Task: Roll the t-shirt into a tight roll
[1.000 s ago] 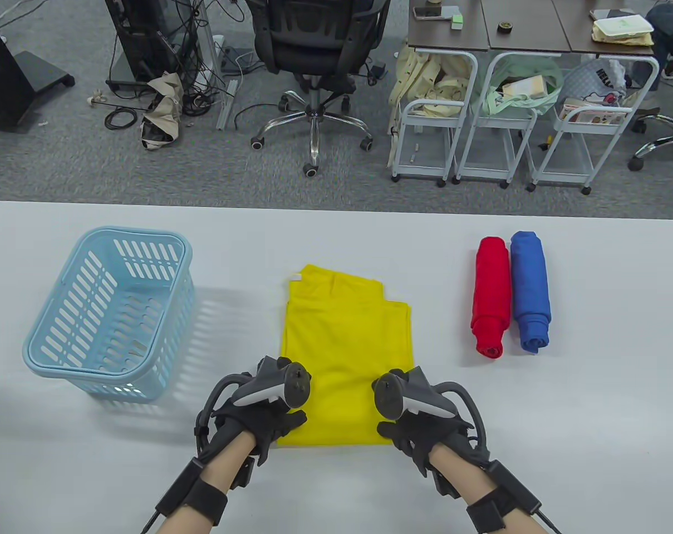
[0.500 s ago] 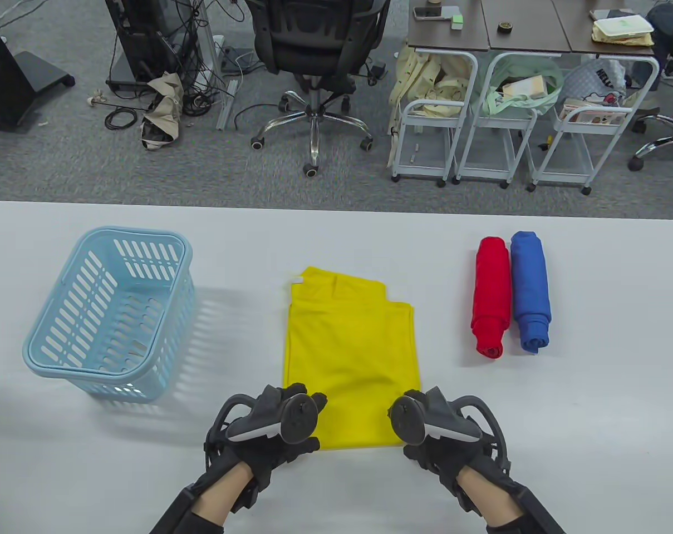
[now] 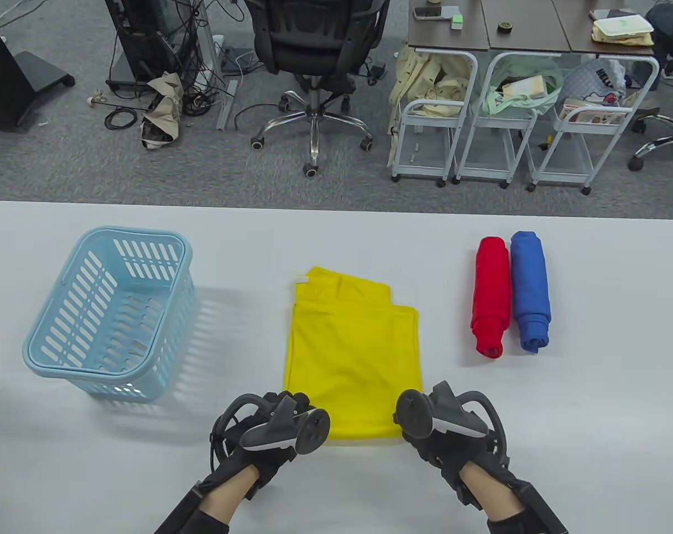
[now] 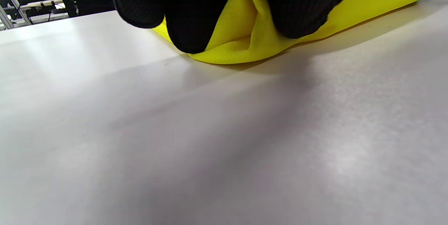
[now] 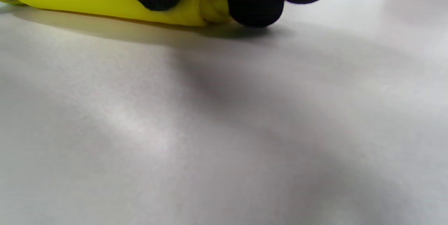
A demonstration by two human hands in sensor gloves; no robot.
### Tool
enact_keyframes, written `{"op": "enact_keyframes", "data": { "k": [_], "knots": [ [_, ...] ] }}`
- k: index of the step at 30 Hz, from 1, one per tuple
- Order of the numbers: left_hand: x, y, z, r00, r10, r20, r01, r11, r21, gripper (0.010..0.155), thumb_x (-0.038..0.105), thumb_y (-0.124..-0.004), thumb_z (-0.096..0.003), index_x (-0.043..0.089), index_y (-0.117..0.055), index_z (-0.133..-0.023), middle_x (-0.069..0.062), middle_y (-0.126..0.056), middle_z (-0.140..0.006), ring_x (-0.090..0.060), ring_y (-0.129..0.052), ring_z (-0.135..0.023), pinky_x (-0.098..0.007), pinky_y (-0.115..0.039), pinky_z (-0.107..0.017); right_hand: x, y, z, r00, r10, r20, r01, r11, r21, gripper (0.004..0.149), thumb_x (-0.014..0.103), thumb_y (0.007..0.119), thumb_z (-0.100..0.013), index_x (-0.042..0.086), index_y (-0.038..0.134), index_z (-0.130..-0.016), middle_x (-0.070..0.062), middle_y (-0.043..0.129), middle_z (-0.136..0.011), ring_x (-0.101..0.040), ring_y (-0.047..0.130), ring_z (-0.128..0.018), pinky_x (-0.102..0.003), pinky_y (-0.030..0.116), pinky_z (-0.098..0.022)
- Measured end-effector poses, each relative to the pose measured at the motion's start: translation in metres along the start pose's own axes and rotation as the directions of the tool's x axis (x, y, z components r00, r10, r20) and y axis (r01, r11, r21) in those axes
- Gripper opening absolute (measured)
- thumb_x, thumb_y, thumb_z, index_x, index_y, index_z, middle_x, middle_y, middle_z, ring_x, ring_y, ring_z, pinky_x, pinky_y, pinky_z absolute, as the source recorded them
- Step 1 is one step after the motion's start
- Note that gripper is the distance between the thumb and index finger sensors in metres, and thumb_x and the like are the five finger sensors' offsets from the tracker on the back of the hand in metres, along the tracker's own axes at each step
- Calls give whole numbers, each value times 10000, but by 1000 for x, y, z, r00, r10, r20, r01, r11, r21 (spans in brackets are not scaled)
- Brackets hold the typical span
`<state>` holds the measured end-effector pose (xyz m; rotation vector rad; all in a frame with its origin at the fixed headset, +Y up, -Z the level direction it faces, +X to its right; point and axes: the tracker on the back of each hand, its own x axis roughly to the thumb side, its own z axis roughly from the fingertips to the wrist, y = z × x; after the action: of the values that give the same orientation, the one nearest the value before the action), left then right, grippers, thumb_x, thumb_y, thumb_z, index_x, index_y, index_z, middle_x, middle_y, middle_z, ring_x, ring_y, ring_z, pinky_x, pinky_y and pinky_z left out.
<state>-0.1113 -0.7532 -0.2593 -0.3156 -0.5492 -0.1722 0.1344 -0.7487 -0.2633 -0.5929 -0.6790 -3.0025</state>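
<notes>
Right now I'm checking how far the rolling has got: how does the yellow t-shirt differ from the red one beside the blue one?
The yellow t-shirt lies mostly flat and folded, with only its near edge turned up; the red t-shirt is a finished tight roll. The left hand and right hand grip the yellow one's near corners, while the red one lies untouched, against the blue roll. Both rest on the white table.

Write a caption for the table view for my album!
Two hands start rolling the yellow shirt beside a basket.
</notes>
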Motion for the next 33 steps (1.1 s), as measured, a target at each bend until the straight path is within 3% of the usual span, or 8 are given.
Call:
{"op": "enact_keyframes", "data": {
  "k": [3, 9, 15, 18, 22, 27, 30, 33],
  "knots": [
    [-7, 5, 5, 992, 120, 32, -120, 993, -15, 420, 408, -706, -560, 262, -750, -951, -37, -824, -972, -234, -900, -792, -515, -730, -692, -5, -5, 6, 995, -87, 54, 85, 995, 42, 429, 343, 684, -541, 209, 660, -948, -90, 676, -1002, -272, 831, -803, -481, 690, -616],
    [-37, 9, 17, 857, 512, 57, -509, 858, -68, 421, 444, -710, -566, 234, -798, -919, -66, -861, -933, -262, -914, -759, -538, -722, -678, -25, -13, 13, 937, -342, 75, 334, 937, 97, 428, 380, 638, -562, 161, 694, -925, -108, 748, -929, -255, 879, -714, -480, 715, -574],
    [-19, 2, 7, 985, 162, -51, -163, 986, -20, 433, 491, -673, -563, 262, -760, -920, -52, -777, -1004, -271, -847, -834, -545, -667, -717, -20, 4, -2, 978, -207, -42, 210, 969, 128, 433, 403, 599, -577, 170, 655, -938, -88, 705, -925, -235, 852, -703, -474, 695, -581],
    [-18, 4, 4, 980, -14, -197, 9, 1000, -25, 446, 514, -663, -561, 277, -757, -927, -37, -785, -1004, -265, -853, -844, -539, -671, -720, -18, 4, -2, 978, -199, -57, 204, 972, 117, 434, 415, 608, -580, 170, 665, -934, -84, 715, -919, -232, 858, -698, -474, 700, -576],
    [-17, 14, 13, 965, -11, -261, 33, 997, 77, 488, 493, -675, -570, 274, -690, -1005, -50, -742, -1047, -273, -828, -876, -540, -657, -727, -18, 4, -2, 978, -199, -63, 206, 971, 120, 435, 422, 608, -581, 173, 660, -934, -81, 709, -920, -233, 854, -698, -473, 699, -576],
    [1, 19, 19, 988, 144, 51, -150, 978, 146, 493, 441, -712, -560, 333, -675, -1039, -25, -807, -998, -238, -885, -817, -515, -705, -707, -18, 4, -2, 977, -202, -63, 209, 971, 120, 435, 426, 608, -581, 176, 658, -935, -81, 707, -920, -232, 854, -699, -473, 698, -576],
    [8, 3, 7, 988, 141, 68, -142, 990, 13, 549, 466, -720, -547, 325, -648, -1074, -70, -757, -1054, -277, -846, -861, -535, -675, -722, -19, 4, -2, 976, -207, -65, 214, 970, 119, 438, 429, 613, -580, 178, 662, -934, -79, 711, -923, -233, 858, -700, -471, 703, -574],
    [9, 2, 4, 993, 104, 64, -105, 994, 16, 586, 510, -720, -534, 343, -603, -1083, -59, -704, -1070, -260, -812, -860, -531, -657, -736, -24, -1, 3, 976, -164, -145, 177, 981, 76, 460, 464, 673, -561, 171, 708, -914, -99, 750, -910, -254, 885, -685, -482, 717, -558]
  ]
}}
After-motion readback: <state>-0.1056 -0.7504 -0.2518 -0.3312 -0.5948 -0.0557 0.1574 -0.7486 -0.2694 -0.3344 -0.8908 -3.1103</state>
